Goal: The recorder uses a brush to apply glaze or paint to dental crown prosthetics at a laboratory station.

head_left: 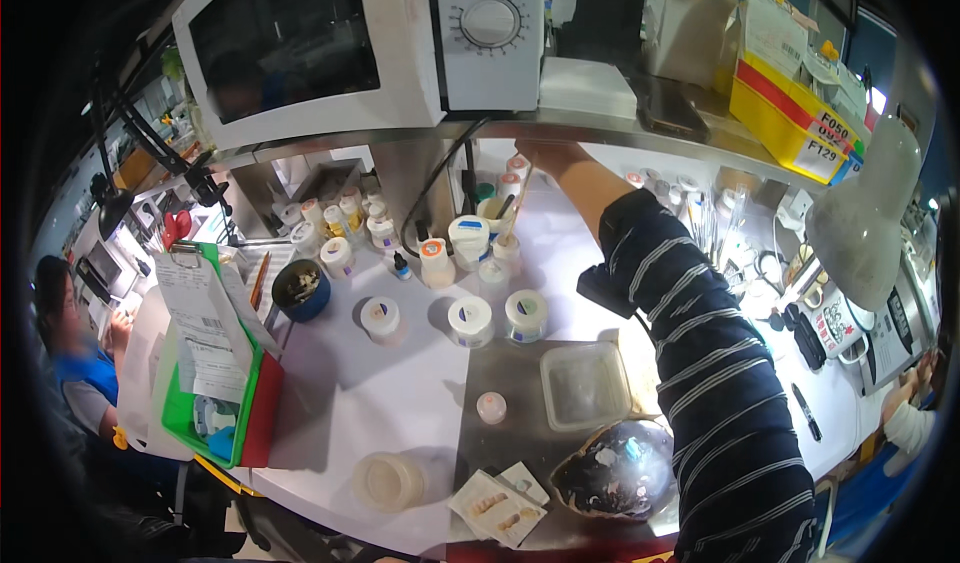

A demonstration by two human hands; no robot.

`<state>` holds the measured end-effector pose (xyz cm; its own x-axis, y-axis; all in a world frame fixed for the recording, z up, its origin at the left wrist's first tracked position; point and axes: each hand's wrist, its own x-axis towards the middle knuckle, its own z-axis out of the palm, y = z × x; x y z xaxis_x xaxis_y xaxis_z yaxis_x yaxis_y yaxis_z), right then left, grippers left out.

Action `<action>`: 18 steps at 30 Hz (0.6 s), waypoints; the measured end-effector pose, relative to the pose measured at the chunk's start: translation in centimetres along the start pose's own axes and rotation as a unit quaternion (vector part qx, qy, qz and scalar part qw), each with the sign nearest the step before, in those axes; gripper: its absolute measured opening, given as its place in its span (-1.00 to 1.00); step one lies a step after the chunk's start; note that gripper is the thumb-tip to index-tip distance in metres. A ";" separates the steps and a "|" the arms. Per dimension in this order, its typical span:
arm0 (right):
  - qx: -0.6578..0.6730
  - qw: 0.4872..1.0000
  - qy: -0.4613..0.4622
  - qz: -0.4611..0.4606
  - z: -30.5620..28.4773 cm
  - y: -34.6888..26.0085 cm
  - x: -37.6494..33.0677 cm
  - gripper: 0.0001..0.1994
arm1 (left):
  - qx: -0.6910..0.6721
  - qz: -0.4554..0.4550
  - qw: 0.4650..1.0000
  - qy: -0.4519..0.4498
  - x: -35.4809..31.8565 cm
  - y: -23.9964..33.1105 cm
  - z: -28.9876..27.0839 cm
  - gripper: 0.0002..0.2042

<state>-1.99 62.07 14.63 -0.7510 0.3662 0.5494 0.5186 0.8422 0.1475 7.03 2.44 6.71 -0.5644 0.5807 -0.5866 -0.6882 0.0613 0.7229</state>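
Observation:
My right arm, in a dark sleeve with white stripes, stretches from the lower right to the back of the bench. My right hand (553, 153) reaches in at the shelf's front edge; its fingers are mostly hidden, so what they hold does not show. Close below it are small jars with orange-marked lids (516, 166) and a thin brush-like stick (520, 198) leaning up from the crowded containers. A white-lidded tub with a blue label (468, 235) and an orange-topped bottle (436, 262) stand in front of these. My left hand is out of view.
Lidded jars (469, 321) stand mid-bench. Nearer are a clear square container (586, 387), a dark shell-like palette (617, 470), white cards with tooth-shaped pieces (500, 504) and a cup (388, 481). A metal shelf (690, 148) carries a microwave (310, 48). A lamp (868, 218) overhangs the right.

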 end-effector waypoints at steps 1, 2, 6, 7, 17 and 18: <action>0.036 0.997 -0.067 0.010 0.0 0.3 0.1 -0.76 | 0.005 -0.004 1.000 0.002 -0.1 0.0 0.2 -0.77; 0.021 0.998 -0.045 -0.023 0.1 0.5 -0.1 -0.77 | -0.013 0.027 0.999 -0.015 -0.2 -0.1 0.4 -0.78; 0.025 0.999 0.016 0.011 0.0 1.3 -0.2 -0.77 | -0.040 0.045 0.997 -0.055 -0.3 0.0 0.6 -0.78; 0.018 0.999 0.023 0.023 -0.1 1.4 -0.3 -0.77 | -0.035 0.043 0.997 -0.058 -0.3 0.0 0.6 -0.78; -0.016 0.996 0.051 0.072 -0.6 1.0 0.1 -0.78 | -0.072 0.085 0.992 -0.062 -0.2 -0.5 0.3 -0.76; -0.017 0.996 0.047 0.077 -0.6 1.2 0.1 -0.78 | -0.067 0.086 0.992 -0.062 -0.2 -0.4 0.5 -0.76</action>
<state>-1.20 62.90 15.42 -0.6215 0.4494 0.6417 0.6392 0.7645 0.0836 7.62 2.68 6.69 -0.6237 0.6691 -0.4040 -0.6460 -0.1502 0.7484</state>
